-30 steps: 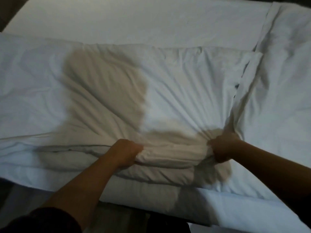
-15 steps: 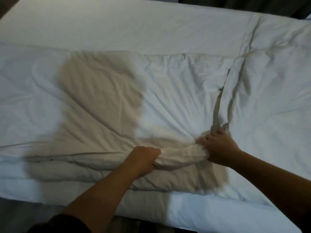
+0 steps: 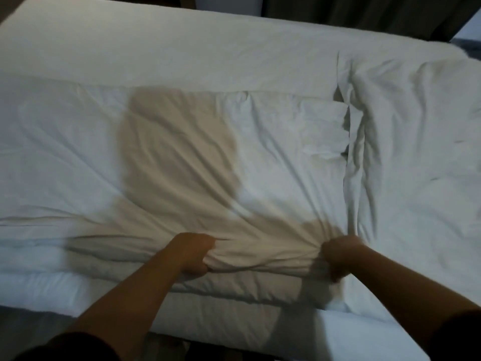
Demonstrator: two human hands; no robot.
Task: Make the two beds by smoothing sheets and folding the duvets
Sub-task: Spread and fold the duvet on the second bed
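Observation:
A white duvet [image 3: 182, 157] lies folded in layers across the near half of the bed, its cloth wrinkled toward my hands. My left hand [image 3: 194, 254] grips a bunched fold of the duvet's near edge. My right hand [image 3: 338, 256] grips the same fold a short way to the right, near the duvet's corner. The white sheet [image 3: 169, 50] lies flat over the far half of the mattress. A second rumpled white layer of duvet [image 3: 416, 152] covers the right end of the bed.
The mattress's near edge [image 3: 234, 327] runs along the bottom, with dark floor below it. Dark curtains [image 3: 351, 14] hang behind the bed's far side. My shadow falls on the middle of the duvet.
My view has pulled back and shows more of the bed's far side. Both hands keep their grip on the duvet's fold and have spread apart, stretching it toward me.

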